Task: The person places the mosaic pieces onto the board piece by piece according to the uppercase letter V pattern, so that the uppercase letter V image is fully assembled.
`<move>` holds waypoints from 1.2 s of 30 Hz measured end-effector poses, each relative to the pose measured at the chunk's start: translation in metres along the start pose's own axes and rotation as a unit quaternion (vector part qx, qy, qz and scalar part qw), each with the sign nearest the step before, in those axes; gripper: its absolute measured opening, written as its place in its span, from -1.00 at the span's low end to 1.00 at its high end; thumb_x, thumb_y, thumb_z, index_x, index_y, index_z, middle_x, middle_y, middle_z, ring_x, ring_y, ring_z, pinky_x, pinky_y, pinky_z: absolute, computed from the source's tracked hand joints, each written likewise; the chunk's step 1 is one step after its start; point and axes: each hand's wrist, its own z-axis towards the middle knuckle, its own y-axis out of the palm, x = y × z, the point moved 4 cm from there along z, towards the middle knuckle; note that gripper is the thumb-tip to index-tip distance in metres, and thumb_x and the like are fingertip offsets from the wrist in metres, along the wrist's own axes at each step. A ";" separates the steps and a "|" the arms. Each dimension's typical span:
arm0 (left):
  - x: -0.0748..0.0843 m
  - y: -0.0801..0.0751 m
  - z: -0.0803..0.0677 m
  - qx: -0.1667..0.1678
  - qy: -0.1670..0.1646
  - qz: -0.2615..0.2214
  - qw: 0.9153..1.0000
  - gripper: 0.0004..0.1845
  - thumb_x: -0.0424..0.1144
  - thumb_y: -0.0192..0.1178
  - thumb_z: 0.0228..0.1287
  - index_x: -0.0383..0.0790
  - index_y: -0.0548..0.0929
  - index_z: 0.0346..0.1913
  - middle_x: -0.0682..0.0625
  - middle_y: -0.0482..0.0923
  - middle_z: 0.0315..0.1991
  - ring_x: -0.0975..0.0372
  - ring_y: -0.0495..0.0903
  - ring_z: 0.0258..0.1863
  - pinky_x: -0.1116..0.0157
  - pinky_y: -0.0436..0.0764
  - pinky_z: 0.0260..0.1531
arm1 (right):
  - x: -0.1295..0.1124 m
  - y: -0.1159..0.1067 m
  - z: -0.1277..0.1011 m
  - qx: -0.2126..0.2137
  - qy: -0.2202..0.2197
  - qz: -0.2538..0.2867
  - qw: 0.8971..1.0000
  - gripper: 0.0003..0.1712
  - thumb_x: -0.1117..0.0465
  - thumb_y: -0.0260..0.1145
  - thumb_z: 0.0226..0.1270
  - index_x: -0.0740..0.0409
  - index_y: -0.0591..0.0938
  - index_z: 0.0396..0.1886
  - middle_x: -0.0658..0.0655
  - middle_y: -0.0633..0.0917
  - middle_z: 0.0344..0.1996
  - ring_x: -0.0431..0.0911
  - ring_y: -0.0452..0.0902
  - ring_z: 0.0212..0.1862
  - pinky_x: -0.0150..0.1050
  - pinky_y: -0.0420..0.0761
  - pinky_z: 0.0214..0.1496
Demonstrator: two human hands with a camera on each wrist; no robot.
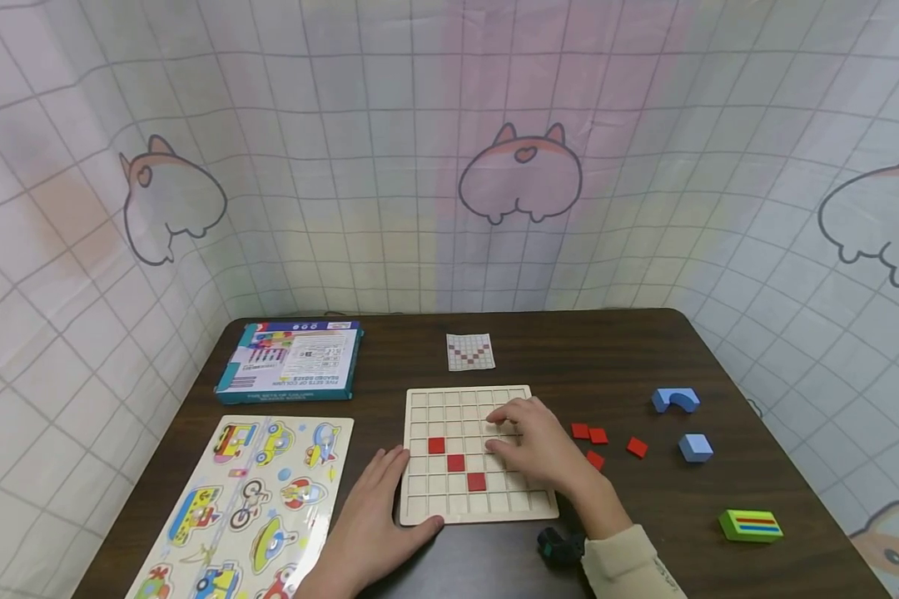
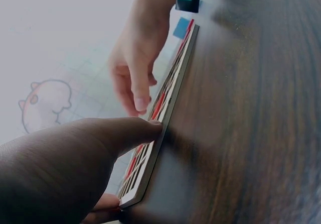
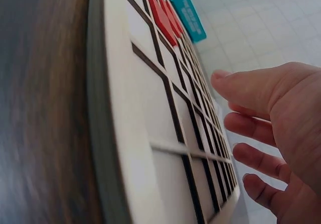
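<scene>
A pale wooden grid board [image 1: 470, 507] lies mid-table with three red tiles [image 1: 455, 462] set in a diagonal. My left hand [image 1: 378, 507] lies flat on the table at the board's left edge, and its thumb [image 2: 145, 129] presses the near corner. My right hand [image 1: 524, 437] hovers over the board's right half with loosely spread fingers [image 3: 235, 81] that hold nothing. In the right wrist view the board [image 3: 150, 108] fills the frame, with the red tiles [image 3: 163, 15] at its far end. Several loose red tiles [image 1: 598, 435] lie on the table just right of the board.
A small pattern card [image 1: 469, 351] lies behind the board. At back left is a blue box [image 1: 290, 359], and in front of it a vehicle puzzle board [image 1: 247, 507]. On the right stand a blue arch block [image 1: 676, 400], a blue cube [image 1: 695, 448] and a green striped block [image 1: 751, 526].
</scene>
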 end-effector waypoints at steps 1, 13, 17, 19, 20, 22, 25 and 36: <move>0.000 0.000 0.000 -0.001 0.000 0.000 1.000 0.19 0.47 0.54 0.14 -0.10 0.41 0.70 -0.03 0.35 0.72 -0.07 0.15 0.81 -0.23 0.38 0.66 | 0.002 -0.002 -0.001 0.001 0.002 -0.001 1.000 -0.62 0.05 0.64 0.40 -0.08 0.83 0.16 -0.08 0.80 0.10 -0.10 0.53 0.15 0.01 0.64 0.26; 0.000 0.001 -0.001 -0.003 -0.003 -0.001 1.000 0.19 0.47 0.54 0.13 -0.10 0.40 0.71 -0.02 0.33 0.73 -0.06 0.15 0.81 -0.23 0.38 0.67 | 0.031 -0.023 -0.014 0.025 0.006 0.004 1.000 -0.60 0.06 0.64 0.41 -0.04 0.81 0.18 -0.06 0.79 0.15 0.00 0.53 0.21 0.14 0.60 0.31; 0.000 0.001 -0.001 -0.005 -0.004 0.000 1.000 0.20 0.49 0.53 0.13 -0.09 0.39 0.71 -0.01 0.33 0.73 -0.06 0.15 0.81 -0.23 0.39 0.66 | 0.041 -0.030 -0.019 0.027 0.016 -0.011 0.999 -0.58 0.06 0.63 0.42 -0.01 0.80 0.22 -0.01 0.79 0.19 0.04 0.52 0.26 0.24 0.57 0.37; -0.001 0.001 -0.001 -0.005 -0.003 0.001 1.000 0.20 0.49 0.53 0.13 -0.09 0.40 0.71 -0.01 0.33 0.73 -0.06 0.15 0.80 -0.24 0.39 0.65 | 0.046 -0.034 -0.022 0.027 0.022 -0.018 0.999 -0.55 0.05 0.63 0.43 0.01 0.80 0.24 0.02 0.79 0.21 0.07 0.51 0.28 0.29 0.54 0.39; -0.001 0.001 -0.001 -0.006 -0.004 0.002 1.000 0.20 0.49 0.53 0.13 -0.08 0.40 0.71 -0.01 0.33 0.73 -0.06 0.15 0.81 -0.23 0.39 0.65 | 0.048 -0.037 -0.023 0.027 0.025 -0.021 0.999 -0.54 0.05 0.63 0.42 0.01 0.79 0.25 0.03 0.79 0.22 0.08 0.51 0.28 0.30 0.53 0.38; -0.001 0.001 -0.001 -0.005 -0.002 0.002 1.000 0.19 0.48 0.54 0.13 -0.08 0.40 0.71 -0.01 0.33 0.73 -0.06 0.15 0.81 -0.22 0.39 0.66 | 0.052 -0.042 -0.025 0.028 0.029 -0.022 0.999 -0.53 0.05 0.63 0.42 0.01 0.79 0.26 0.05 0.78 0.24 0.09 0.50 0.27 0.30 0.51 0.36; -0.001 0.001 -0.001 -0.002 0.002 0.000 1.000 0.18 0.46 0.54 0.14 -0.09 0.40 0.71 -0.01 0.34 0.73 -0.06 0.14 0.81 -0.21 0.38 0.67 | 0.058 -0.050 -0.029 0.034 0.037 -0.023 0.998 -0.53 0.06 0.65 0.40 0.00 0.80 0.25 0.07 0.78 0.25 0.09 0.49 0.23 0.25 0.51 0.30; 0.000 0.000 -0.001 -0.002 0.001 -0.004 1.000 0.18 0.45 0.55 0.15 -0.11 0.40 0.70 -0.02 0.34 0.73 -0.06 0.13 0.81 -0.22 0.37 0.67 | 0.081 -0.067 -0.044 0.032 0.053 -0.048 0.997 -0.53 0.05 0.66 0.38 -0.01 0.81 0.24 0.10 0.78 0.22 0.16 0.49 0.23 0.23 0.52 0.24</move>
